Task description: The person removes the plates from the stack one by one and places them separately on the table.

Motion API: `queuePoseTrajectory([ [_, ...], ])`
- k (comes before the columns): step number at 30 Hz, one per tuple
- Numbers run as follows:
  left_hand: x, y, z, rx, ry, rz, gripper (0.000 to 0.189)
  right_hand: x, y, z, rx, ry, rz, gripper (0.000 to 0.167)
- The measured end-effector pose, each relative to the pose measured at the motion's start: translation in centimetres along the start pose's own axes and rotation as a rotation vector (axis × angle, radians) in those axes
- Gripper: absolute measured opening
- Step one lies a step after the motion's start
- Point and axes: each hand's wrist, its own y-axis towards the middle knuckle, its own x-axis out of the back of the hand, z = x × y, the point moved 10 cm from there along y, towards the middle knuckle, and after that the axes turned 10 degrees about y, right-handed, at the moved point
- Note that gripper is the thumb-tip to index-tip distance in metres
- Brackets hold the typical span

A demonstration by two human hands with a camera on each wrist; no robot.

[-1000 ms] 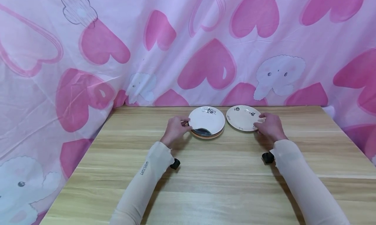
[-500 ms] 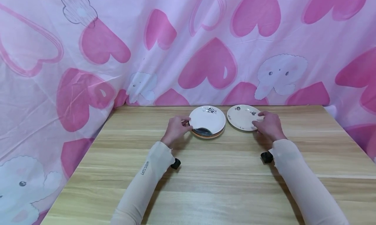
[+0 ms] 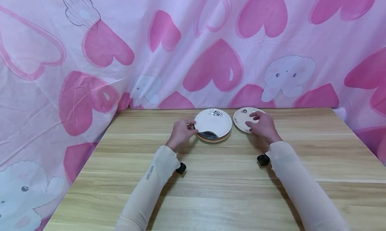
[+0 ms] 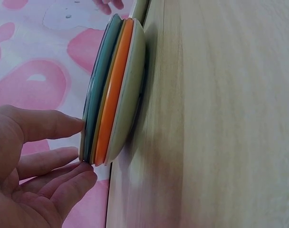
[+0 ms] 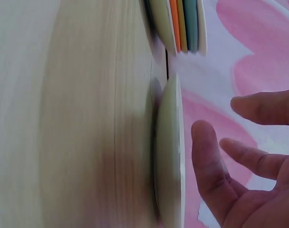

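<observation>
In the head view a stack of plates [image 3: 212, 124] stands at the back middle, the top one white with a dark floral print and a dark patch at its front rim. From the side, the left wrist view shows teal, mustard, orange [image 4: 115, 90] and pale layers. My left hand [image 3: 181, 133] is beside the stack, with thumb and loosely extended fingertips [image 4: 71, 122] right at the upper rims. A single white plate [image 3: 241, 120] with small dark prints lies to the right. My right hand [image 3: 263, 126] hovers over its right part, fingers parted and holding nothing, hiding some of the plate.
Both plates and stack sit on a wood-grain table [image 3: 217, 190] near its back edge. A pink curtain [image 3: 211, 57] with hearts hangs right behind. A narrow gap parts the single plate from the stack. A black device [image 3: 263, 160] shows under the right wrist.
My right hand has left the right rim of the single plate and moved left over it, fingers spread. The left hand stays at the stack, and the plates have not visibly moved.
</observation>
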Motion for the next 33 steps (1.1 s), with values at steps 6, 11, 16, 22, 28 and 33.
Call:
queuePoseTrajectory([
  [6, 0.2, 0.0, -0.2, -0.028, 0.02, -0.011, 0.041, -1.8, 0.3, 0.5, 0.011, 0.022, 0.02, 0.052],
  [11, -0.1, 0.0, -0.2, -0.032, 0.026, 0.005, 0.04, -2.8, 0.5, 0.9, 0.028, 0.015, 0.022, 0.053],
  [16, -0.6, 0.1, -0.3, -0.031, 0.03, 0.029, 0.038, -4.2, 0.4, 1.3, 0.035, 0.077, 0.073, 0.05],
  [22, -0.7, 0.1, -0.5, -0.045, 0.024, 0.042, 0.038, -5.5, 0.4, 1.5, 0.032, 0.084, 0.091, 0.046],
  [28, -0.7, 0.1, -0.1, -0.019, 0.009, 0.053, 0.038, -6.4, 0.5, 1.9, 0.045, 0.067, 0.079, 0.046],
  [33, -0.6, 0.1, 0.0, -0.016, 0.008, 0.051, 0.04, -6.4, 0.4, 2.2, 0.054, 0.062, 0.051, 0.048],
])
